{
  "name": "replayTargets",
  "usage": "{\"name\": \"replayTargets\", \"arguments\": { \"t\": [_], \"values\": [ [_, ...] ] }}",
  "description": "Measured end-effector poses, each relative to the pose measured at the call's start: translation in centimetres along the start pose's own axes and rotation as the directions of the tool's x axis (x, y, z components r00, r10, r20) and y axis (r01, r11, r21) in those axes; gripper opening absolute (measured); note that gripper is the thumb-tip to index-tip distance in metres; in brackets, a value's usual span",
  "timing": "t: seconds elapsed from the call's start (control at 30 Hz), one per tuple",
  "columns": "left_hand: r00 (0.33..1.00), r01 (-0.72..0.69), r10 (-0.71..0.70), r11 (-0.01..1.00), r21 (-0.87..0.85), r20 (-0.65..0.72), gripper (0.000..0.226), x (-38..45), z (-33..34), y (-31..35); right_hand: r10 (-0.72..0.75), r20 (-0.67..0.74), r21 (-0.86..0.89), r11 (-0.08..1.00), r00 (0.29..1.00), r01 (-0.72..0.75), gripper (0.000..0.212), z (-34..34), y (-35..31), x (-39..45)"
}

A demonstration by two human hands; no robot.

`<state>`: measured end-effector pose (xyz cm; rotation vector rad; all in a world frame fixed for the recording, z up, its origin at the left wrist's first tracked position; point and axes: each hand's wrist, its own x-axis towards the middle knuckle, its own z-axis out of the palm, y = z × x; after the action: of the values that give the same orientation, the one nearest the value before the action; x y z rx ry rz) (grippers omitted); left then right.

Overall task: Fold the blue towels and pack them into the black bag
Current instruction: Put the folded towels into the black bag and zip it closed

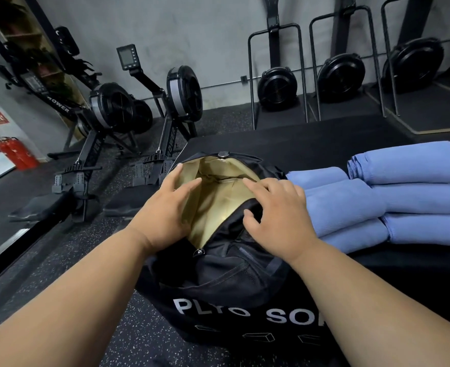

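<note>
1. Your left hand (171, 207) lies on the left lip of the black bag (234, 263), fingers straight and slightly spread, reaching over the tan lining (213, 202); I judge it is there to press that side outward and keep the mouth wide.
2. Your right hand (276, 215) rests on the right lip, fingers spread and lightly bent, thumb tucked toward the dark edge of the opening; whether it pinches the fabric or only presses it, I cannot tell; it seems to be spreading the other side.
3. The bag sits on the black padded box (324, 144) directly before you, mouth facing up; its zip opening runs away from you, near end at the zip pull (200, 251), far end at the round snap (222, 154); nothing shows inside.
4. The blue towels (393, 197) lie folded just to the right of the bag, in two rows, rounded folds toward the bag, long axes running left to right; so folding looks done and packing not yet begun.
</note>
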<state>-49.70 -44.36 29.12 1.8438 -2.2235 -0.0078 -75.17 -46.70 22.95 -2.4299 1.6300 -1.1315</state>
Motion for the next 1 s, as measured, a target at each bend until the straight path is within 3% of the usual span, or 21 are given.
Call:
{"name": "replayTargets", "arguments": {
  "t": [0.1,0.23,0.33,0.47,0.73,0.9,1.0],
  "values": [
    [1.0,-0.005,0.005,1.0,-0.007,-0.026,0.097,-0.5,0.2,0.3,0.022,-0.03,0.04,0.999,0.999,-0.021,0.057,-1.5,0.9,-0.7],
    [0.999,0.007,-0.005,1.0,0.03,-0.051,0.091,-1.1,0.7,0.6,0.158,-0.024,-0.031,0.987,0.987,-0.159,0.058,-3.5,3.7,-1.1],
    [0.997,0.01,-0.004,0.997,0.076,-0.082,0.088,-1.4,1.1,0.6,0.283,0.116,-0.171,0.95,0.952,-0.262,0.06,-4.7,6.1,-1.5],
    [0.996,0.003,0.007,0.993,0.121,-0.085,0.089,-1.6,1.4,0.6,0.312,0.249,-0.328,0.918,0.917,-0.223,0.065,-5.6,7.9,-1.9],
    [0.983,0.083,-0.043,0.972,0.219,-0.179,0.079,-1.9,1.7,0.9,0.323,0.462,-0.355,0.921,0.826,-0.161,0.072,-7.1,10.1,-1.5],
    [0.97,0.106,-0.057,0.974,0.202,-0.235,0.074,-2.1,2.2,1.4,0.298,0.491,-0.382,0.918,0.819,-0.104,0.081,-7.6,10.2,-1.6],
    [0.97,0.101,-0.052,0.975,0.198,-0.238,0.076,-2.5,2.4,2.0,0.278,0.392,-0.386,0.915,0.877,-0.117,0.069,-7.5,10.7,-1.7]
  ]
}}
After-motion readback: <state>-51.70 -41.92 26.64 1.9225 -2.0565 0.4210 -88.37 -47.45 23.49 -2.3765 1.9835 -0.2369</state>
